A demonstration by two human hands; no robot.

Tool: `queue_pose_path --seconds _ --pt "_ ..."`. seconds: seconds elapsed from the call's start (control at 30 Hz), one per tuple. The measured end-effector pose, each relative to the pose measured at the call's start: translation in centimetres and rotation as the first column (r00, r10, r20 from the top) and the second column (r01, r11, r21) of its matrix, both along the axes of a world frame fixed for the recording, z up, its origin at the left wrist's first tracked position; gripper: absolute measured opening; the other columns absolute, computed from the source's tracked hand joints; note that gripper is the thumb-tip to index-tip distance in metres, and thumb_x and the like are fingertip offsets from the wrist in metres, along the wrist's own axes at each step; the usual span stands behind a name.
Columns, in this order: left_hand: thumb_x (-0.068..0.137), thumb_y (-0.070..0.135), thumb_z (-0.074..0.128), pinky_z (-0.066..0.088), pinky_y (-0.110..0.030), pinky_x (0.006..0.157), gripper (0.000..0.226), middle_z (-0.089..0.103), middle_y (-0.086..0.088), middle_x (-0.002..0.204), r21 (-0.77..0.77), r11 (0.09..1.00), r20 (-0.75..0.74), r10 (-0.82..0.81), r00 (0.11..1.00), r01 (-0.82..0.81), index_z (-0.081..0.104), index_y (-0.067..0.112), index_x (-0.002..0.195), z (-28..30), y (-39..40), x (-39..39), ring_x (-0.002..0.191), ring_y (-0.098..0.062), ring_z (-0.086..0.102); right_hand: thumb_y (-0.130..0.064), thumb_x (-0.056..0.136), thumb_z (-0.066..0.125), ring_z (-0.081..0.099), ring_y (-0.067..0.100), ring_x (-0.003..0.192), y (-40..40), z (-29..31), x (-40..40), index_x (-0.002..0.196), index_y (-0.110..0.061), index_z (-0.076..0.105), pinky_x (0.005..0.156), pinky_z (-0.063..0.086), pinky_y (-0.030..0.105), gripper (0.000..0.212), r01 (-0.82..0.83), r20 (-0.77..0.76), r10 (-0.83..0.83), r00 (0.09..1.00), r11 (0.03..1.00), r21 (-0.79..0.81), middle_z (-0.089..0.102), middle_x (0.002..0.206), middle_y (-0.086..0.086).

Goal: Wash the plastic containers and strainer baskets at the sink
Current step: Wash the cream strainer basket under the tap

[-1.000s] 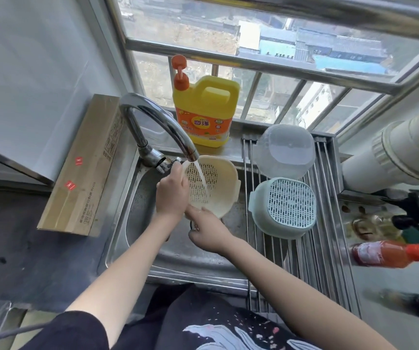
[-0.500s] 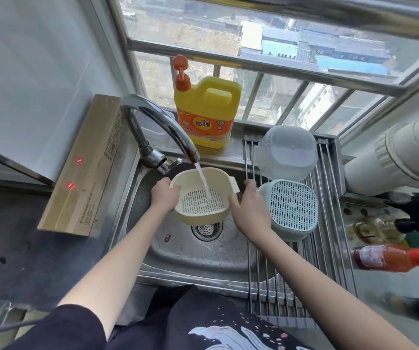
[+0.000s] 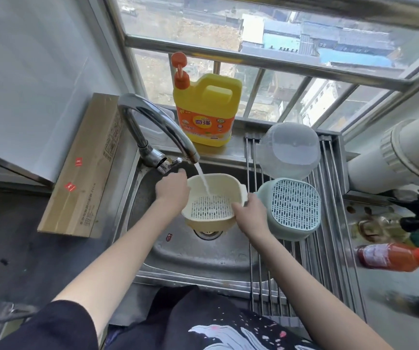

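Note:
A cream strainer basket (image 3: 212,208) is held upright over the steel sink (image 3: 190,258), under the stream running from the faucet (image 3: 158,127). My left hand (image 3: 172,190) grips its left rim, and my right hand (image 3: 250,213) grips its right rim near the handle. A pale green strainer basket (image 3: 293,208) lies upside down on the roll-up drying rack (image 3: 329,261) to the right. Behind it a translucent plastic container (image 3: 289,150) also sits upside down on the rack.
A yellow dish soap jug (image 3: 207,109) stands on the ledge behind the sink. A long cardboard box (image 3: 82,170) lies on the left counter. Sauce bottles (image 3: 395,257) lie at the right, below a white pipe (image 3: 400,157). The drain (image 3: 207,233) shows under the basket.
The cream basket went from tilted on its side to upright under the water. My right hand moved from below it to its right rim; both hands now hold it a little lower.

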State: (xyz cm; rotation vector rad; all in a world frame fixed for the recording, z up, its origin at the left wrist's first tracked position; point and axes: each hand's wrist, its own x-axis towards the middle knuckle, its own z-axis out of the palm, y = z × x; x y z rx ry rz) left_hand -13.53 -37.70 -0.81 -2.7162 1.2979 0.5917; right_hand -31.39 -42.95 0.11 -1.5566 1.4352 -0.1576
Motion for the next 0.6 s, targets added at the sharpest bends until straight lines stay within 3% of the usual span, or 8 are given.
queue_pose_path --seconds 0.1,0.13,0.2,0.27,0.33,0.5,0.57,0.6 --pt "0.089 0.018 0.058 0.050 -0.035 0.068 0.015 0.064 -0.011 0.094 -0.365 0.924 -0.248 0.023 0.968 -0.115 0.064 0.007 0.097 0.0 -1.3 -1.0 0.086 -0.025 0.062 -0.015 0.088 0.050 0.058 0.019 0.078 -0.8 -0.2 -0.5 0.104 -0.009 0.052 0.060 0.050 0.033 0.017 -0.093 -0.067 0.086 0.994 0.988 -0.121 0.060 0.092 0.005" --pt "0.089 0.016 0.060 0.052 -0.030 0.060 0.011 0.065 -0.011 0.082 -0.395 0.857 -0.514 0.092 0.853 -0.331 0.065 0.006 0.088 0.2 -2.0 -1.4 0.071 -0.021 0.063 -0.016 0.088 0.050 0.059 0.020 0.079 -0.9 -0.2 -0.6 0.104 -0.010 0.052 0.064 0.051 0.036 0.017 -0.107 -0.085 0.096 0.992 0.985 -0.136 0.061 0.092 0.006" --pt "0.092 0.018 0.059 0.046 -0.020 0.042 0.020 0.057 -0.008 0.061 -0.121 0.735 -0.909 0.187 0.372 -0.667 0.058 0.003 0.079 0.8 -3.4 -2.0 0.042 -0.010 0.055 -0.016 0.089 0.051 0.059 0.023 0.078 -1.0 -0.4 -0.8 0.101 -0.010 0.052 0.066 0.052 0.039 0.014 -0.125 -0.106 0.108 0.988 0.979 -0.160 0.061 0.090 0.007" --pt "0.095 0.025 0.054 0.032 -0.013 0.030 0.028 0.042 0.002 0.046 0.173 0.722 -0.971 0.239 0.007 -0.670 0.049 0.009 0.072 1.4 -4.3 -2.3 0.029 -0.003 0.037 -0.016 0.088 0.051 0.060 0.024 0.076 -0.9 -0.4 -1.1 0.099 -0.010 0.052 0.066 0.053 0.042 0.012 -0.129 -0.102 0.112 0.988 0.976 -0.176 0.061 0.088 0.008" --pt "0.095 0.027 0.053 0.018 -0.011 0.026 0.033 0.030 0.007 0.039 0.268 0.738 -0.962 0.243 -0.128 -0.619 0.041 0.015 0.067 1.4 -4.6 -1.9 0.025 -0.001 0.024 -0.015 0.088 0.052 0.059 0.024 0.074 -0.8 -0.3 -1.2 0.099 -0.010 0.052 0.065 0.052 0.042 0.012 -0.123 -0.078 0.110 0.991 0.974 -0.188 0.062 0.085 0.007" --pt "0.093 0.018 0.053 0.016 -0.013 0.025 0.017 0.033 0.006 0.055 0.248 0.778 -0.966 0.242 -0.089 -0.577 0.051 0.015 0.076 0.3 -3.9 -1.0 0.030 -0.001 0.022 -0.012 0.088 0.050 0.057 0.021 0.068 -0.7 0.2 -1.1 0.104 -0.014 0.050 0.060 0.045 0.036 0.016 -0.203 -0.040 0.200 0.979 0.946 -0.254 0.061 0.078 0.004" --pt "0.096 0.021 0.048 0.021 -0.015 0.031 0.026 0.036 0.004 0.056 0.146 0.833 -0.966 0.237 0.106 -0.534 0.048 0.016 0.071 -0.2 -3.5 -1.5 0.036 -0.003 0.028 -0.010 0.089 0.049 0.054 0.022 0.066 -0.7 0.5 -1.0 0.112 -0.014 0.049 0.056 0.039 0.034 0.023 -0.247 -0.027 0.249 0.968 0.932 -0.264 0.058 0.073 0.001" --pt "0.097 0.020 0.046 0.029 -0.018 0.038 0.026 0.040 0.002 0.061 0.043 0.881 -0.927 0.211 0.311 -0.471 0.047 0.015 0.071 -0.3 -3.2 -1.9 0.044 -0.007 0.035 -0.010 0.089 0.048 0.054 0.022 0.066 -0.7 0.6 -0.9 0.117 -0.014 0.049 0.055 0.036 0.033 0.028 -0.268 -0.028 0.271 0.962 0.923 -0.276 0.057 0.072 0.001"
